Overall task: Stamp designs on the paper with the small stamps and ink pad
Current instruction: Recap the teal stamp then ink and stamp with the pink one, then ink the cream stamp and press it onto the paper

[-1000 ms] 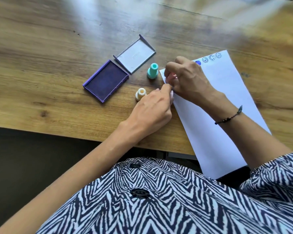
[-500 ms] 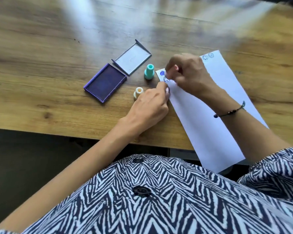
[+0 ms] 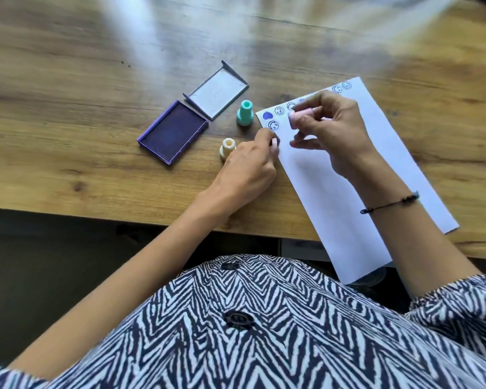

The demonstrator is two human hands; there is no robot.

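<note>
A white paper sheet [image 3: 345, 189] lies slanted on the wooden table, with blue smiley and heart prints [image 3: 272, 119] along its far edge. My right hand [image 3: 331, 133] grips a small pink stamp [image 3: 299, 116] just above the paper near those prints. My left hand [image 3: 250, 164] rests on the table with its fingertips pressing the paper's left edge. An open purple ink pad [image 3: 173, 131] lies to the left, its grey lid [image 3: 218, 92] folded back. A teal stamp [image 3: 245, 112] and a cream stamp [image 3: 227, 148] stand upright between pad and paper.
The wooden table [image 3: 68, 108] stretches far left and back. Its near edge [image 3: 124, 217] runs just below my left wrist. The paper's near corner overhangs that edge. A black bracelet [image 3: 390, 204] circles my right wrist.
My right hand lifted the pink stamp off the paper's corner and shifted right, uncovering a new smiley print below the heart. My left hand stayed at the paper's edge.
</note>
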